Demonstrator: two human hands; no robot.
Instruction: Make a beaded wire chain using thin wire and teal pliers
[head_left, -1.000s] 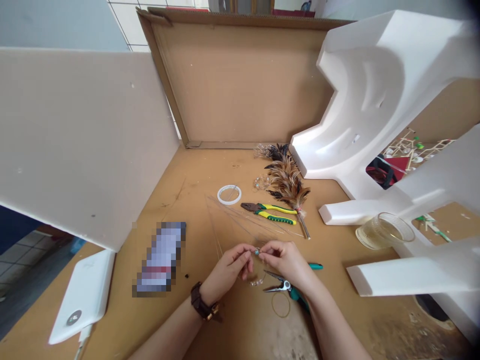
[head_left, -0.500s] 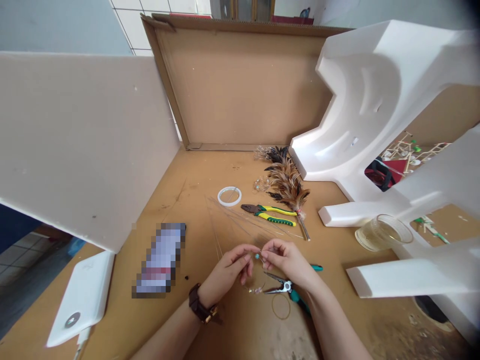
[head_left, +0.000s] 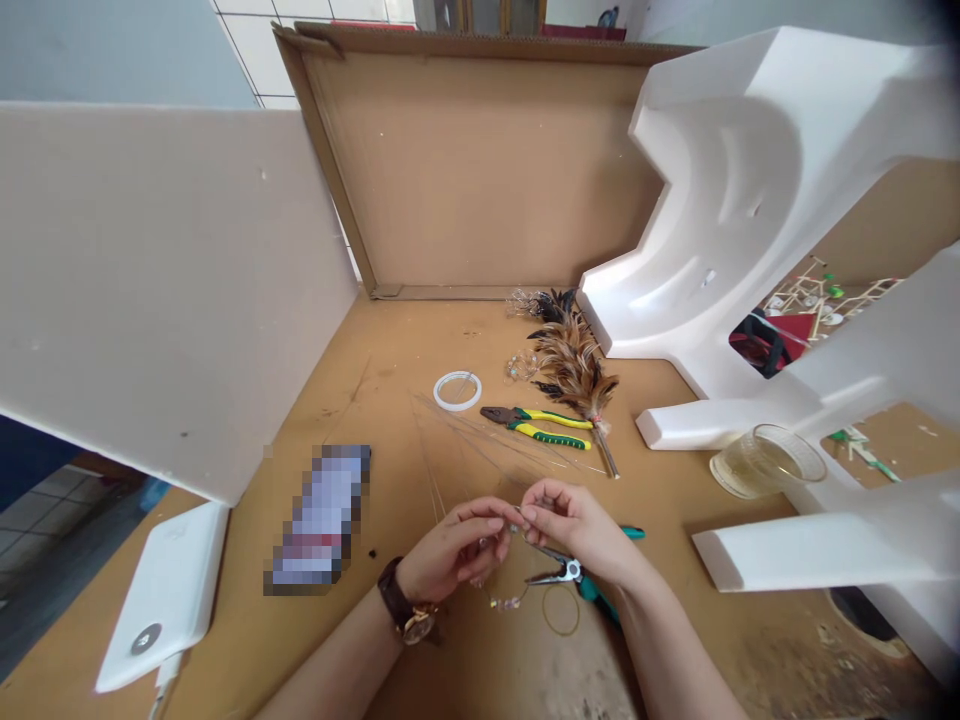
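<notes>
Near edge, left: white power bank (head_left: 166, 585) on the tabletop (head_left: 397, 340), cable (head_left: 160, 690) plugged in. Near centre: thin loop (head_left: 561, 634) lying flat. Just beyond it, beaded strand (head_left: 505, 603) hangs in a curve below the hands, its small beads gathered at the low point.

Left hand (head_left: 466, 542): thumb and forefinger pinching the strand; other fingers curled; watch (head_left: 409, 607) on wrist. Right hand (head_left: 564, 522): thumb and forefinger pinching the strand also, tips meeting the left's. Exact grip point partly hidden by the fingers.

Needle-nose pliers (head_left: 573, 570) beside and partly under the right wrist, jaws apart. Phone (head_left: 319, 515), screen pixelated, left of the hands.

Right: glass (head_left: 765, 465) of pale liquid, between two prongs of the white foam (head_left: 731, 200).

Beyond the hands: loose wires (head_left: 459, 424); yellow-green pliers (head_left: 536, 425); white ring (head_left: 457, 408); feather bundle (head_left: 574, 355), with beaded tangle (head_left: 519, 367) at its left.

Far: upright carton (head_left: 480, 170) behind; pale board (head_left: 165, 280) along the left.
</notes>
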